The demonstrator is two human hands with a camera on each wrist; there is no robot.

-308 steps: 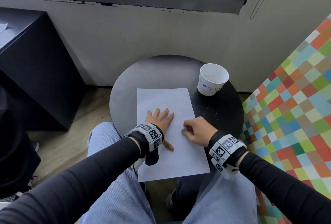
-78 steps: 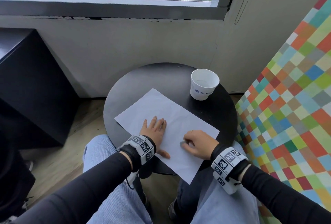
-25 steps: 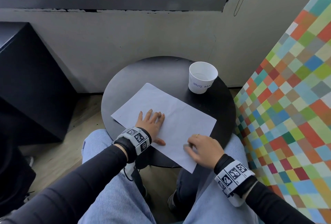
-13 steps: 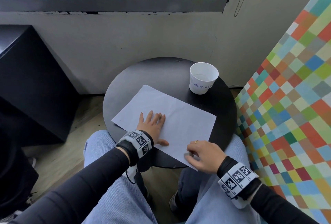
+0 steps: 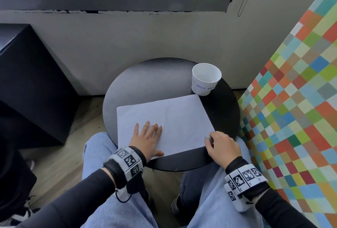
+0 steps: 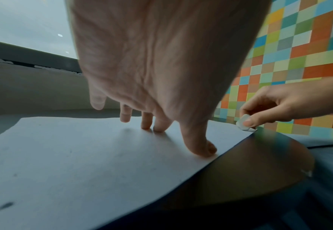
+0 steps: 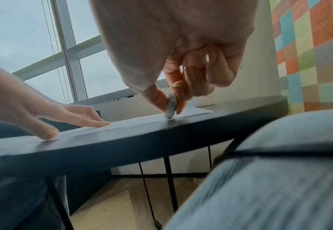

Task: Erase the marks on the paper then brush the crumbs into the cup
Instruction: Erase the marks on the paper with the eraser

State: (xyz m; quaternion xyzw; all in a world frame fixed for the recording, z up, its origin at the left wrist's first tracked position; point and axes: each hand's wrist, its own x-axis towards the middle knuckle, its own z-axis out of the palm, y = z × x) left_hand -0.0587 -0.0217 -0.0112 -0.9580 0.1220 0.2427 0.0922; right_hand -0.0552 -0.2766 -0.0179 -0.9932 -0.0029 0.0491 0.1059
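Observation:
A white sheet of paper [image 5: 173, 118] lies on the round black table [image 5: 145, 82]. My left hand [image 5: 147, 138] presses flat on its near left part, fingers straight [image 6: 197, 144]. My right hand [image 5: 221, 145] pinches a small grey-white eraser [image 5: 207, 138] between thumb and fingertips at the paper's near right corner. The eraser [image 7: 170, 107] touches down at the paper's edge, and it shows small in the left wrist view as the eraser [image 6: 243, 121]. A white paper cup [image 5: 206, 79] labelled "WASTE BASKET" stands upright at the far right, just past the paper's far corner.
A colourful checkered panel [image 5: 295, 100] rises close on the right of the table. A black cabinet [image 5: 31, 85] stands at the left. The wall and window are behind the table. My knees in blue jeans [image 5: 215, 200] sit under the near edge.
The paper has turned clockwise under my left hand, its far corner now close to the cup. My right hand with the eraser has shifted right to the paper's near right corner.

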